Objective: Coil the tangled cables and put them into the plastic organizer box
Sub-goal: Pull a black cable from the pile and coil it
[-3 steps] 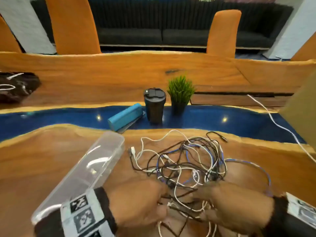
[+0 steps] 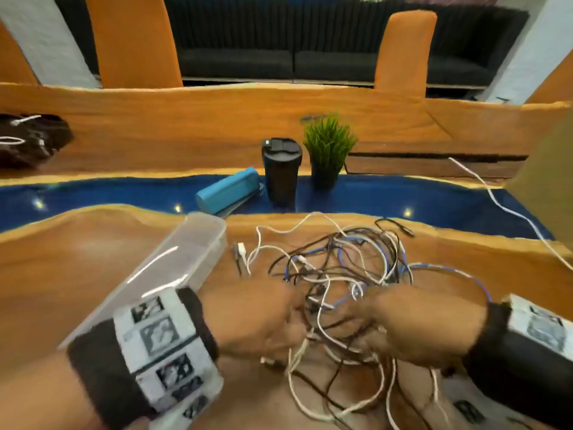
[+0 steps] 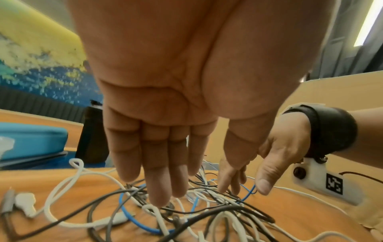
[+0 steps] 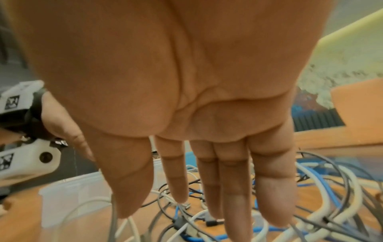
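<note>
A tangle of white, black and blue cables (image 2: pixel 347 268) lies on the wooden table just right of a clear plastic organizer box (image 2: pixel 186 256), which lies at a slant. My left hand (image 2: pixel 279 318) and right hand (image 2: pixel 381 321) hang palm down over the near side of the heap. In the left wrist view the left hand (image 3: pixel 186 172) has straight fingers whose tips reach the cables (image 3: pixel 186 217), gripping none. The right hand (image 4: pixel 180 196) is also spread with straight fingers over the cables (image 4: pixel 311 204). The box (image 4: pixel 68 196) shows behind it.
Beyond the heap, on the table's blue strip, stand a black travel mug (image 2: pixel 281 172), a small green plant (image 2: pixel 328 144) and a teal case (image 2: pixel 228 193). A white cable (image 2: pixel 502 206) runs off to the right. A dark bag (image 2: pixel 28 141) lies far left.
Both hands have slid a little farther forward into the near side of the tangle. The cables and the box have hardly shifted.
</note>
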Demonstrator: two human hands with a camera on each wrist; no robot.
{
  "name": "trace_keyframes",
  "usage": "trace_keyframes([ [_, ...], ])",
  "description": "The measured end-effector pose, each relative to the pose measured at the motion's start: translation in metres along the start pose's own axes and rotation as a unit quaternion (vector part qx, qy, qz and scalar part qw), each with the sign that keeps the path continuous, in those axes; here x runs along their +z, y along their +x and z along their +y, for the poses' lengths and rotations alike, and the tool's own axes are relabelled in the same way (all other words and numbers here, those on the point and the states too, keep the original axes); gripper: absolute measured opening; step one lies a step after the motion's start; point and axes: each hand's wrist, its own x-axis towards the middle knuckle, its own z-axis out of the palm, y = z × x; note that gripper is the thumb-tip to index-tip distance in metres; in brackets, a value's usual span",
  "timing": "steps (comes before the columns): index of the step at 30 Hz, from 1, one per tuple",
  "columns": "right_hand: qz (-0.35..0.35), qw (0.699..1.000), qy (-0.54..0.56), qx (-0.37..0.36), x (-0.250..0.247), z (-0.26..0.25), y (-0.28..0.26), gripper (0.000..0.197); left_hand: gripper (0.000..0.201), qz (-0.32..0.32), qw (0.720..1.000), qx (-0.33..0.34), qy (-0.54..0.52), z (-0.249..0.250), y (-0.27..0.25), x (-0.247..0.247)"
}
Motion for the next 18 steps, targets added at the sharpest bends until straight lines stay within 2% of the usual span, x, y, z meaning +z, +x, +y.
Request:
trace_keyframes([
  [2, 0.047, 0.998, -0.049, 0.008, 0.004, 0.001, 0.008, 0.044, 0.031, 0.007, 0.999, -0.015, 0.028, -0.003, 0.002, 0.0],
  [5, 0.034, 0.994, -0.085, 0.066, 0.026, -0.012, 0.005, 0.039, 0.033, 0.007, 0.999, -0.039, 0.03, 0.003, -0.011, 0.015],
  [9, 0.07, 0.988, -0.097, 0.101, 0.038, -0.026, -0.001, 0.031, 0.029, 0.03, 0.997, -0.07, 0.018, 0.018, -0.042, 0.019],
  [12, 0.081, 0.984, -0.106, 0.114, 0.041, -0.039, -0.011, 0.031, 0.028, 0.044, 0.993, -0.109, 0.008, 0.027, -0.068, 0.018],
  [18, 0.145, 0.981, -0.069, 0.105, 0.029, -0.072, -0.038, 0.032, 0.021, 0.11, 0.986, -0.122, -0.034, 0.045, -0.102, 0.015],
])
